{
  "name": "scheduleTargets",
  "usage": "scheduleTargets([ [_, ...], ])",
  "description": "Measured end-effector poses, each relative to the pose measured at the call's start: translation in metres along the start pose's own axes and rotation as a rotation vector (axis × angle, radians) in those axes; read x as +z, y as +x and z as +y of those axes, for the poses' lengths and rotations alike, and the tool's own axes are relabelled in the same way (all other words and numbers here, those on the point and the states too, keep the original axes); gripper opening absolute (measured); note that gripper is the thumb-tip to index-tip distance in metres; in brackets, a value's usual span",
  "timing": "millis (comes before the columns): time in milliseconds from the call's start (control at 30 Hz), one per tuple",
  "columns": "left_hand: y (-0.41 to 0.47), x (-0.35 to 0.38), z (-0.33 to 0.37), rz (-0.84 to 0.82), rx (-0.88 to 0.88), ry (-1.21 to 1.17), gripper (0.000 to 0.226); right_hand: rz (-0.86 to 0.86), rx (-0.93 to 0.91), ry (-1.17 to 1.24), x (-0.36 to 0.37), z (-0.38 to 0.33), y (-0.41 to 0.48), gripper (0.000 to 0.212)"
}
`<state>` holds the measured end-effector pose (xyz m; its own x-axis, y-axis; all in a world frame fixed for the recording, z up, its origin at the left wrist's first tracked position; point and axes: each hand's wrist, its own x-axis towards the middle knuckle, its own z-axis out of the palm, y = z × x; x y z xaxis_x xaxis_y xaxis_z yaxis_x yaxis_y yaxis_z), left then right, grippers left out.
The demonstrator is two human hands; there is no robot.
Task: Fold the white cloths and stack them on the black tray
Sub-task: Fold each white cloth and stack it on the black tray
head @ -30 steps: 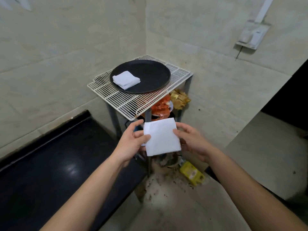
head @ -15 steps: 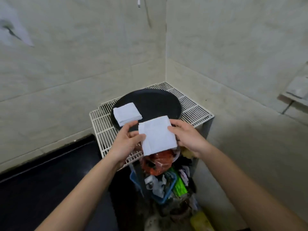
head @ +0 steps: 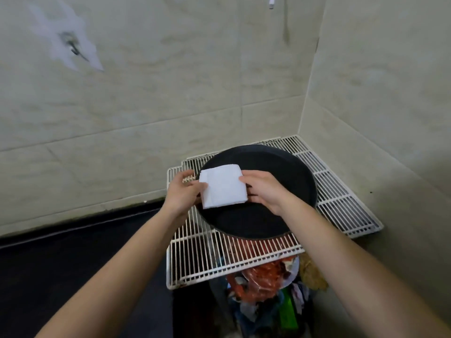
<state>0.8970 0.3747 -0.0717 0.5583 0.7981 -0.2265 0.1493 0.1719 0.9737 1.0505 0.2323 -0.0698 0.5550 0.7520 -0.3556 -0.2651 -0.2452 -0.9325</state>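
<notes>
Dim, even light; soft overall blur, wide-angle bending at edges.

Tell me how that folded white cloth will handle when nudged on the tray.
The square folded white cloth is probably soft yet holds flat, since the left hand and right hand pinch only its edges without sag. Likely light: fingertips carry it. On the round black tray, it should slide rather than roll.

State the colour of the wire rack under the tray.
White, seen best in the head view: the wire rack sits beneath the black tray.
</notes>
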Motion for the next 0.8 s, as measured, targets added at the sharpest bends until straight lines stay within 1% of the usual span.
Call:
scheduleTargets([
  [133,0.035,-0.007,-0.005,0.004,-0.019,0.011,0.057,0.027,0.019,-0.028,0.015,-0.004,0.027,0.028],
  [267,0.059,-0.012,-0.011,0.01,-0.034,0.018,0.057,0.045,0.019,-0.059,0.019,-0.004,0.05,0.027],
  [433,0.071,-0.009,-0.02,-0.004,-0.034,0.078,0.05,0.085,0.022,-0.159,0.017,0.006,0.067,0.023],
  [567,0.07,-0.007,-0.028,-0.01,-0.041,0.109,0.04,0.154,0.028,-0.23,0.011,0.016,0.075,0.032],
  [700,0.071,-0.007,-0.032,0.013,-0.026,0.128,0.035,0.167,0.01,-0.25,0.009,0.022,0.077,0.036],
  [800,0.071,-0.006,-0.034,0.033,-0.008,0.171,0.034,0.189,-0.032,-0.311,0.01,0.026,0.082,0.039],
])
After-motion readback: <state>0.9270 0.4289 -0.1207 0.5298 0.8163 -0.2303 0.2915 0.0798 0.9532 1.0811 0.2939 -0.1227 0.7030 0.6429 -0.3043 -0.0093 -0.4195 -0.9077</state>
